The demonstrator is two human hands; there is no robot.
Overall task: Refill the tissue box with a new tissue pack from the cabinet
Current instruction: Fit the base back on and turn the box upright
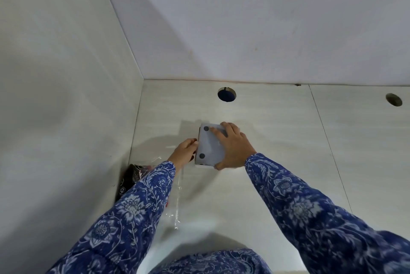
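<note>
A pale grey tissue box [209, 146] with dark round pads at its corners is held flat against the tiled wall, its underside facing me. My right hand [233, 145] grips its right side, fingers spread over the top edge. My left hand [184, 151] touches the box's left edge with its fingertips. A clear plastic wrapper [177, 196] hangs below my left wrist. The tissue pack itself is not visible.
A dark bag [131, 176] sits in the corner by my left sleeve. Two round holes [226, 94] [394, 99] open in the tiled wall above. The side wall [66, 96] closes in on the left.
</note>
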